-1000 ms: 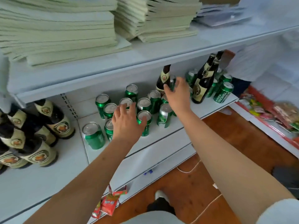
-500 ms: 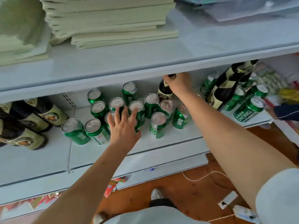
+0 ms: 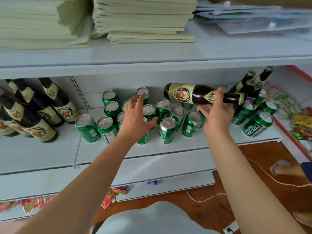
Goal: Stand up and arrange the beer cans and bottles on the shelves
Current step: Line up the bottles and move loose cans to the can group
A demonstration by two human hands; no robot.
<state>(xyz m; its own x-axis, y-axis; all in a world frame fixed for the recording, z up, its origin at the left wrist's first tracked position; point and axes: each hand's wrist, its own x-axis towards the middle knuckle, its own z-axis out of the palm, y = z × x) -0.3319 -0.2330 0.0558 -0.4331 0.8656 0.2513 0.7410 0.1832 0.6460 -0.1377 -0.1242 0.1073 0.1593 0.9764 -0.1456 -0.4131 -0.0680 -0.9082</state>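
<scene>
Dark beer bottle point(image 3: 194, 96) lies nearly horizontal in the air above the green cans point(image 3: 167, 129), long axis left to right: base points left, capped neck right and slightly down. We note the right hand point(image 3: 217, 112) grips it at the shoulder and neck from below, fingers curled round the glass. Left hand point(image 3: 136, 119) hovers over the can cluster, fingers spread, holding nothing. Cans stand upright on the white shelf point(image 3: 168, 149). More bottles point(image 3: 42, 115) lean at far left, others at far right point(image 3: 251, 83). Paper stacks point(image 3: 143, 21) sit on the shelf above.
</scene>
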